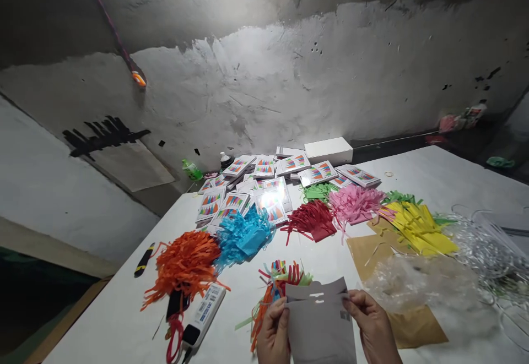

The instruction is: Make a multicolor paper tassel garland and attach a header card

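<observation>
At the near edge of the table, a grey-white card sleeve point(320, 328) with a hanging slot near its top is stretched between my hands. My left hand point(273, 331) pinches its left edge, thumb towards me. On the opposite edge, my right hand point(370, 325) grips with thumb and fingers. Just behind the card lies a multicoloured bundle of paper tassels point(285, 276), partly covered by it. Further back are fringed paper bunches in orange point(188, 265), blue point(243, 234), red point(313, 221), pink point(356, 204) and yellow point(419, 226).
Printed packets point(270, 199) are heaped at the back beside a white box point(328, 149). A power strip point(204, 311) and a utility knife point(144, 260) lie at left. Clear plastic point(421, 284), brown paper point(417, 328) and tangled silvery strands point(490, 248) cover the right side.
</observation>
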`<state>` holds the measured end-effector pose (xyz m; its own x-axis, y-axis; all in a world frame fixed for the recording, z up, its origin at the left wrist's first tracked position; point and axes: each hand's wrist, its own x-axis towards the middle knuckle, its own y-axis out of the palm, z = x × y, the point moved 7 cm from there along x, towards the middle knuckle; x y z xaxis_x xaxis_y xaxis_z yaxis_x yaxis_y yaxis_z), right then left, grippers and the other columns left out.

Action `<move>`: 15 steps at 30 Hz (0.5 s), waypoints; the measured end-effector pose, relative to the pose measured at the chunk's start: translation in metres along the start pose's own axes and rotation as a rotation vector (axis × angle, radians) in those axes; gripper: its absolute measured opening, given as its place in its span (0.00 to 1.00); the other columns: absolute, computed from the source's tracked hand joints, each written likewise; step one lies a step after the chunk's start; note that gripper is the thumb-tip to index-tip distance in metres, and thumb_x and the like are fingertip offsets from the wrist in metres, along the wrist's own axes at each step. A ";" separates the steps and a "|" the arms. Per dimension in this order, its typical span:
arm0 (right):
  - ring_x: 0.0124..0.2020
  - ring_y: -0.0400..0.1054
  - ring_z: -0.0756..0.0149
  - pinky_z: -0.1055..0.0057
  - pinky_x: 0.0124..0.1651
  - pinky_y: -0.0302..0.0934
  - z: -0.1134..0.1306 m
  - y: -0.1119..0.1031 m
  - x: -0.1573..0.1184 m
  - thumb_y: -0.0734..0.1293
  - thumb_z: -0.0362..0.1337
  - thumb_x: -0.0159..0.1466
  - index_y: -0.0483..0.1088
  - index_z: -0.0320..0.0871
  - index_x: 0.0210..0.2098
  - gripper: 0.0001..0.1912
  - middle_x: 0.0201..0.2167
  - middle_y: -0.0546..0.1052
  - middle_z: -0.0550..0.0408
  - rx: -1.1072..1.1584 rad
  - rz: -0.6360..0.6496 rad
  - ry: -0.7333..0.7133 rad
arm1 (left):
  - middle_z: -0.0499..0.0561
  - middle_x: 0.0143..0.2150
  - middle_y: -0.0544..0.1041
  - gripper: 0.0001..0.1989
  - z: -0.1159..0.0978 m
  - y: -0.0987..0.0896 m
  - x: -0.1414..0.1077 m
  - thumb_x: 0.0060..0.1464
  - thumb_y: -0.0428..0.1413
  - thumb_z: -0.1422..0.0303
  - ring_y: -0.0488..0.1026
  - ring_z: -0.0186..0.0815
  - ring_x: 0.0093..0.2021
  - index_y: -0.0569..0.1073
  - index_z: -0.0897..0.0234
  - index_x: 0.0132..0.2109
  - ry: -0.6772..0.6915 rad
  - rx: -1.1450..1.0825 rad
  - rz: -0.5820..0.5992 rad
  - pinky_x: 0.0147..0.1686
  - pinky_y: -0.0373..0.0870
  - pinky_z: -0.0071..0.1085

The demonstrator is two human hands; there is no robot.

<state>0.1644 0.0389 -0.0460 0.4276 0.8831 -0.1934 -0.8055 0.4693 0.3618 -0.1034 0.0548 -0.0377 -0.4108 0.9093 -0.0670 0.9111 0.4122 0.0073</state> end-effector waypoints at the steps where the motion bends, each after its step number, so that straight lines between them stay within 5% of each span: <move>1: 0.27 0.71 0.62 0.69 0.31 0.68 -0.001 0.001 0.001 0.78 0.48 0.43 0.75 0.46 0.19 0.15 0.22 0.79 0.57 0.000 0.011 0.017 | 0.55 0.40 0.85 0.23 0.000 0.000 0.001 0.34 0.67 0.44 0.79 0.53 0.46 0.82 0.58 0.28 -0.006 -0.006 0.012 0.50 0.76 0.43; 9: 0.28 0.71 0.63 0.70 0.32 0.67 -0.006 0.002 0.004 0.80 0.44 0.41 0.77 0.48 0.27 0.15 0.23 0.79 0.60 0.021 0.012 0.072 | 0.55 0.40 0.85 0.24 0.008 0.004 0.004 0.34 0.68 0.45 0.78 0.52 0.48 0.81 0.60 0.30 -0.134 -0.088 0.066 0.50 0.75 0.42; 15: 0.25 0.69 0.63 0.70 0.29 0.66 -0.002 -0.005 0.006 0.79 0.45 0.40 0.78 0.47 0.22 0.14 0.20 0.78 0.60 -0.062 -0.021 0.040 | 0.60 0.41 0.84 0.24 -0.004 0.001 0.003 0.34 0.69 0.46 0.79 0.50 0.46 0.81 0.63 0.28 -0.063 -0.021 0.108 0.48 0.77 0.39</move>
<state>0.1699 0.0421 -0.0511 0.4290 0.8716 -0.2373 -0.8209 0.4857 0.3002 -0.1040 0.0579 -0.0334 -0.3068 0.9433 -0.1269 0.9487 0.3138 0.0390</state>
